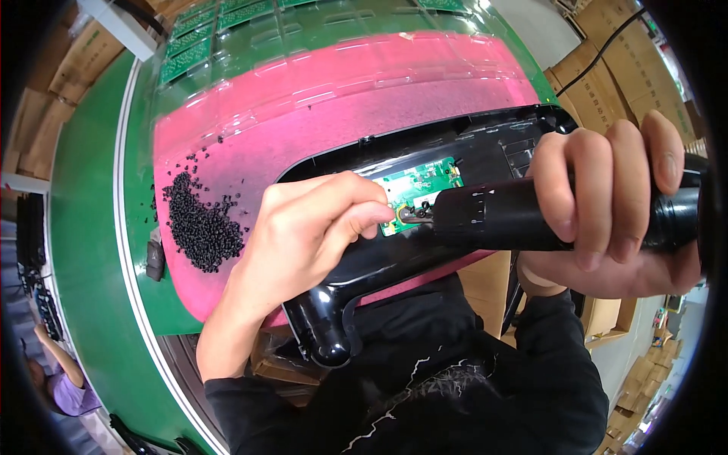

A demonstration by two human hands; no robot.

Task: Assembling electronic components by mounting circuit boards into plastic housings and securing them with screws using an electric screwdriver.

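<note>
My right hand (607,189) is wrapped round a black electric screwdriver (504,216), held nearly level. Its tip points left onto a green circuit board (415,182), where a few small black bits sit by the tip. The board lies inside a glossy black plastic housing (413,267) with a rounded stub at its lower left. Beside the screwdriver tip, my left hand (307,227) has thumb and forefinger pinched at the board's left edge. Whatever may be between those fingertips is hidden.
A pile of small black screws (201,224) spreads on the pink mat (273,133), left of the housing. A clear plastic tray (318,53) with green boards stands behind. A dark block (155,260) lies by the mat. Cardboard boxes (607,72) and another person (70,383) are beyond the table.
</note>
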